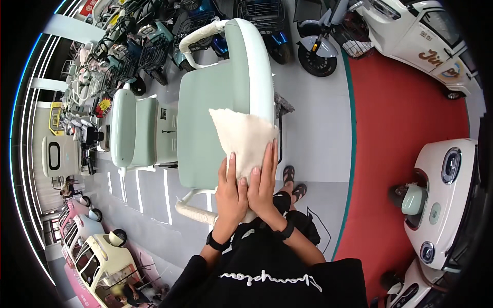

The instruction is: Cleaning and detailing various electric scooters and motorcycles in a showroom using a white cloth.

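A cream cloth (245, 136) with a jagged edge lies draped over the near part of a seat backrest (254, 66), which is pale green with a white outer shell. My left hand (231, 194) rests on the cloth's lower part, fingers stretched out. Beside it, my right hand (263, 179) lies flat along the cloth's right side with its fingers extended. The two hands touch or nearly touch at the thumbs. Below the backrest spreads a green seat cushion (197, 123), flanked by curved armrests in wrinkled pale wrapping, the nearer armrest (197, 208) just left of my left wrist.
A smaller green front seat (146, 131) stands to the left. Several parked scooters (154, 49) with baskets fill the far left. Small white vehicles (436, 200) stand along a red floor strip (395, 133) at right. Pastel vehicles (102, 256) and a seated person are at lower left.
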Demonstrator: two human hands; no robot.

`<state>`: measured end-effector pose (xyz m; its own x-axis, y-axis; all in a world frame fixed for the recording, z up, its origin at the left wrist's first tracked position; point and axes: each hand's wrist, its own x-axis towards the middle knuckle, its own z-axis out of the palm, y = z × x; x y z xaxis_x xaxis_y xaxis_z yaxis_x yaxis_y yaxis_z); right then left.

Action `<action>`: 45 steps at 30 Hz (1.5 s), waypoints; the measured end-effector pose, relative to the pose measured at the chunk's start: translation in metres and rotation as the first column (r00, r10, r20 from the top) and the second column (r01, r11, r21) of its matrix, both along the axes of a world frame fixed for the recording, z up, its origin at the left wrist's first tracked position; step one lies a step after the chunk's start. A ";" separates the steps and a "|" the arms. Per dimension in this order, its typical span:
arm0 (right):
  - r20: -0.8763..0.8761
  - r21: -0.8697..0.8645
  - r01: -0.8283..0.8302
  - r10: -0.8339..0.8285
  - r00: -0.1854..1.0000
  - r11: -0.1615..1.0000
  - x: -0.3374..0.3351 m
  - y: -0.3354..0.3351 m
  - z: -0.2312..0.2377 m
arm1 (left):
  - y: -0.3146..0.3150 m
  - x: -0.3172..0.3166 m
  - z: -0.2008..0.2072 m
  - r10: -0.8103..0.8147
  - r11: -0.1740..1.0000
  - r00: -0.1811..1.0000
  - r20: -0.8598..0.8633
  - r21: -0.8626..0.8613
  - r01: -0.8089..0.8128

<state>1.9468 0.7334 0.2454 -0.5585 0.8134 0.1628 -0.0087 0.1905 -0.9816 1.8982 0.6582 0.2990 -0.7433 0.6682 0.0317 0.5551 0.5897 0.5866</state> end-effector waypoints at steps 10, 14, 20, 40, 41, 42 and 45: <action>0.035 0.100 -0.207 0.205 0.978 0.973 -0.042 0.099 0.015 | 0.093 -0.032 0.029 0.135 0.960 0.991 -0.023 -0.246 -0.136; 0.048 0.159 -0.291 0.287 0.957 0.943 -0.072 0.149 0.014 | 0.132 -0.055 0.020 0.169 0.956 0.981 -0.101 -0.224 -0.188; 0.072 0.199 -0.406 0.400 0.914 0.892 -0.123 0.214 0.009 | 0.191 -0.097 0.018 0.243 0.937 0.962 -0.125 -0.227 -0.266; -0.004 0.416 -0.823 0.906 0.424 0.387 -0.285 0.376 -0.030 | 0.368 -0.179 -0.029 0.695 0.403 0.276 -0.664 0.041 -0.914; -0.003 0.421 -0.829 0.915 0.404 0.367 -0.284 0.376 -0.030 | 0.366 -0.176 -0.033 0.696 0.436 0.274 -0.663 0.087 -0.896; -0.001 0.429 -0.820 0.908 0.420 0.380 -0.283 0.375 -0.030 | 0.365 -0.175 -0.037 0.707 0.438 0.276 -0.651 0.096 -0.894; 0.031 0.445 -0.816 0.904 0.427 0.370 -0.268 0.375 -0.024 | 0.368 -0.164 -0.041 0.711 0.425 0.189 -0.678 0.199 -0.883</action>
